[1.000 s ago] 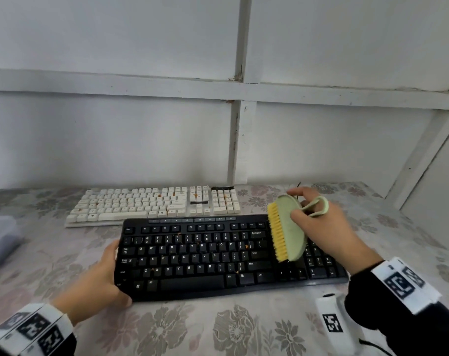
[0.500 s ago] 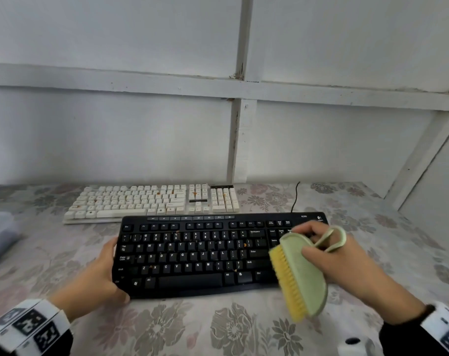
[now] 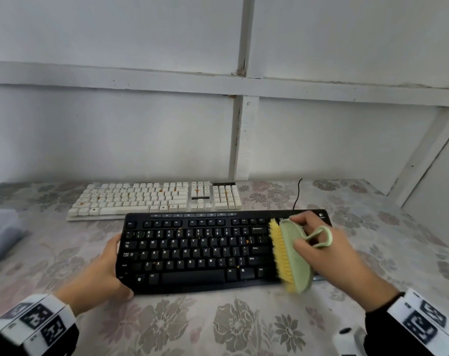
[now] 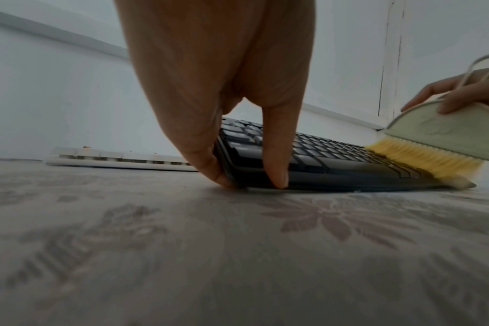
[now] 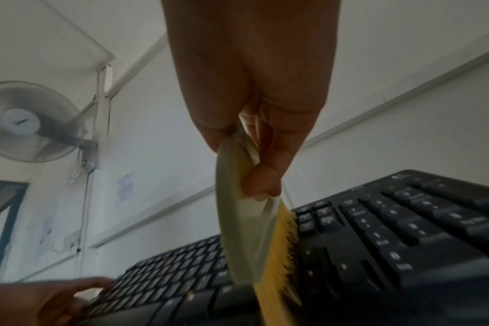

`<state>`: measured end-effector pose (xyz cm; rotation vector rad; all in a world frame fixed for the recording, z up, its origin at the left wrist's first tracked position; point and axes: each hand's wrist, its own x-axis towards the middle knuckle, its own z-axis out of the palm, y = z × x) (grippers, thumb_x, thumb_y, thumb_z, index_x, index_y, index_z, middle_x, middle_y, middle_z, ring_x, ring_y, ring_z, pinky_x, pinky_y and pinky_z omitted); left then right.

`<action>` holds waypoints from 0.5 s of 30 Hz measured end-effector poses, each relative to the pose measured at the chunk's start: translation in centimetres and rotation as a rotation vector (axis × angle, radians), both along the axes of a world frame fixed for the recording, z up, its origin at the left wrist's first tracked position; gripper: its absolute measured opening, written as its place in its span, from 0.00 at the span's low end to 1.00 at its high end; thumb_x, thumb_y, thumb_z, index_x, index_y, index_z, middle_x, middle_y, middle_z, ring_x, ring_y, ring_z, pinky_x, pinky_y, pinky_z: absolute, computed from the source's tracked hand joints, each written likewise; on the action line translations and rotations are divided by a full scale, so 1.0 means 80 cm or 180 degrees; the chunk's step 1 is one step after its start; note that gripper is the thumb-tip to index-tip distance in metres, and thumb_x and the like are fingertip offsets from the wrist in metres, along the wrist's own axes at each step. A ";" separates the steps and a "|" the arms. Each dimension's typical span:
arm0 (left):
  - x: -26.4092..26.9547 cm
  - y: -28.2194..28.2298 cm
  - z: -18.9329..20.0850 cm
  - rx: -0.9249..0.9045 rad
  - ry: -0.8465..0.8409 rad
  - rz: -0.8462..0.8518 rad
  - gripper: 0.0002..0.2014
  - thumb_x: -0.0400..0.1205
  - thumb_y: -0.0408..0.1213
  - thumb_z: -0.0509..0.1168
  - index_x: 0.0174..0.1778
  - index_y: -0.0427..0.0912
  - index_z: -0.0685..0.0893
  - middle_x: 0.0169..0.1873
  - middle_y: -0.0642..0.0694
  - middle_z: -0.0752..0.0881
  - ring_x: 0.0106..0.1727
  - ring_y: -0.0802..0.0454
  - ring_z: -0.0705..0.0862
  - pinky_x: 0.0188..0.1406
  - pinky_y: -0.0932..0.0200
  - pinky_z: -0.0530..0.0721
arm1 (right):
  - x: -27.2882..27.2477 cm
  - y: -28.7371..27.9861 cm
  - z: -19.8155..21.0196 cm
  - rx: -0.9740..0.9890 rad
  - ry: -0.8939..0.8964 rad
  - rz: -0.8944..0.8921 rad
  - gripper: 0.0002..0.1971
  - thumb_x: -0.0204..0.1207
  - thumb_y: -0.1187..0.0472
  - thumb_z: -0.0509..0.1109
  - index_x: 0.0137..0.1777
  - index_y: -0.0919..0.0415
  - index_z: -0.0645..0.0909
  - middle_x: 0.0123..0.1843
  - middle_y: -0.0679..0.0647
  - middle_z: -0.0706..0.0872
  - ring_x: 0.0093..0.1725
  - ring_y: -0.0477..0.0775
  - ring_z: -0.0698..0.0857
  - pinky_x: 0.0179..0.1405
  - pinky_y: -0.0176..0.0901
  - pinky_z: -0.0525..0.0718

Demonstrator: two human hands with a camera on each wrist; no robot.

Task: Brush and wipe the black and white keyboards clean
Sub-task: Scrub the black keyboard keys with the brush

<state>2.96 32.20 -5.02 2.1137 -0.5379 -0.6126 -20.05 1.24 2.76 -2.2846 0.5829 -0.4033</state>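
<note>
The black keyboard lies in front of me on the flowered tablecloth, with orange crumbs among its keys. My left hand grips its near left corner, thumb on the front edge. My right hand holds a green brush with yellow bristles, one finger through its loop. The bristles rest on the keys just left of the number pad. Behind it lies the white keyboard, also dotted with crumbs.
A grey plastic box sits at the left edge of the table. A black cable runs from behind the black keyboard toward the wall. A white object lies near my right wrist. White wall panels close the back and the right.
The brush swept down off the keyboard's front edge, then came back up onto the keys left of the number pad. My left hand kept hold of the left corner.
</note>
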 end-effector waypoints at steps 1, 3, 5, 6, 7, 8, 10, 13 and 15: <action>0.001 0.001 -0.001 -0.0003 0.0016 0.0008 0.57 0.51 0.28 0.72 0.73 0.63 0.50 0.49 0.41 0.85 0.48 0.43 0.86 0.47 0.44 0.86 | -0.007 0.002 -0.005 0.0011 0.0056 0.0055 0.14 0.76 0.64 0.65 0.53 0.41 0.76 0.40 0.59 0.86 0.29 0.50 0.75 0.26 0.36 0.71; 0.002 0.001 -0.002 -0.0002 0.0026 -0.0001 0.58 0.51 0.28 0.73 0.73 0.62 0.51 0.49 0.42 0.85 0.48 0.44 0.86 0.47 0.45 0.86 | -0.017 0.004 -0.009 0.0039 0.0214 0.0150 0.14 0.75 0.64 0.65 0.51 0.41 0.77 0.41 0.62 0.85 0.30 0.47 0.72 0.28 0.36 0.70; 0.001 0.001 -0.001 0.0008 0.0020 -0.0006 0.58 0.51 0.28 0.73 0.74 0.61 0.51 0.49 0.42 0.85 0.48 0.44 0.86 0.47 0.46 0.86 | -0.020 0.004 0.000 0.0129 0.0325 0.0242 0.13 0.74 0.65 0.66 0.49 0.42 0.79 0.42 0.58 0.86 0.32 0.49 0.76 0.31 0.37 0.73; 0.001 0.000 -0.001 0.0000 0.0026 -0.0003 0.58 0.52 0.27 0.73 0.74 0.61 0.51 0.49 0.42 0.85 0.48 0.44 0.86 0.46 0.47 0.85 | -0.019 0.003 0.007 0.0158 0.0305 0.0255 0.12 0.74 0.65 0.66 0.48 0.43 0.80 0.42 0.55 0.87 0.34 0.51 0.79 0.33 0.38 0.75; 0.000 0.000 0.000 0.0000 0.0039 -0.0004 0.57 0.54 0.25 0.73 0.74 0.61 0.51 0.49 0.41 0.85 0.49 0.44 0.86 0.46 0.48 0.85 | -0.016 0.002 0.015 0.0167 0.0206 0.0238 0.12 0.74 0.65 0.67 0.47 0.44 0.81 0.42 0.51 0.87 0.37 0.51 0.81 0.35 0.38 0.77; 0.000 -0.001 0.000 0.0006 0.0040 -0.0019 0.57 0.55 0.24 0.73 0.75 0.61 0.50 0.50 0.41 0.84 0.49 0.44 0.86 0.45 0.50 0.85 | -0.010 0.000 0.023 0.0160 0.0050 0.0191 0.11 0.74 0.65 0.68 0.47 0.45 0.82 0.42 0.49 0.87 0.38 0.51 0.83 0.36 0.37 0.78; 0.000 -0.001 0.000 0.0020 0.0055 -0.0035 0.57 0.58 0.21 0.72 0.75 0.61 0.50 0.50 0.42 0.84 0.49 0.44 0.86 0.42 0.52 0.84 | 0.007 -0.004 0.035 0.0164 -0.0308 0.0030 0.10 0.75 0.65 0.67 0.48 0.47 0.82 0.42 0.48 0.87 0.39 0.50 0.83 0.34 0.34 0.79; 0.001 0.000 -0.001 0.0046 0.0033 -0.0043 0.57 0.58 0.21 0.73 0.75 0.61 0.49 0.51 0.44 0.84 0.50 0.46 0.85 0.45 0.53 0.83 | 0.034 -0.007 0.042 0.0187 -0.0599 -0.0123 0.13 0.75 0.65 0.66 0.51 0.44 0.79 0.41 0.50 0.86 0.36 0.53 0.82 0.29 0.35 0.77; 0.001 0.000 -0.001 0.0061 0.0001 -0.0046 0.57 0.58 0.21 0.73 0.76 0.60 0.49 0.50 0.44 0.84 0.50 0.47 0.85 0.46 0.53 0.83 | 0.047 -0.005 0.041 0.0120 -0.0575 -0.0076 0.14 0.75 0.65 0.65 0.51 0.42 0.77 0.43 0.49 0.86 0.35 0.51 0.82 0.25 0.31 0.76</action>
